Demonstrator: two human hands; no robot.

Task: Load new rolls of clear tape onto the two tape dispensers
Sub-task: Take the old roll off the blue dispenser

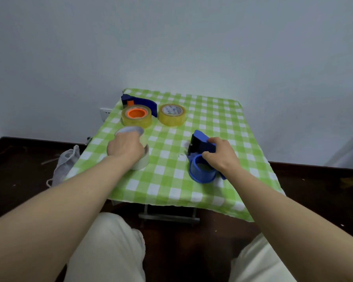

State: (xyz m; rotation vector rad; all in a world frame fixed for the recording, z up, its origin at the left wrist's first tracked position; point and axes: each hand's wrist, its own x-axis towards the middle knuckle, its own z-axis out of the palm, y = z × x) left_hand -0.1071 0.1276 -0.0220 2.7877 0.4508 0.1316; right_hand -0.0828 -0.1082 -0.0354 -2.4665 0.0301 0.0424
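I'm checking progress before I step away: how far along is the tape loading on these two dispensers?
Done, it seems: the far dispenser carries a clear roll on its orange hub. In hand: the right hand holds the near dispenser, its blue hub bare, while the left hand grips a pale roll. Left: seat a roll on that hub. A spare roll lies loose.

My counter [169,217] is covered by a green-and-white checked cloth [167,186]. My left grip [126,148] holds a pale roll [143,162] on it. Beyond that grip lie the far dispenser [140,102], already loaded with tape, and 1 loose roll [172,115]. My right grip [222,157] holds the near dispenser [201,171].
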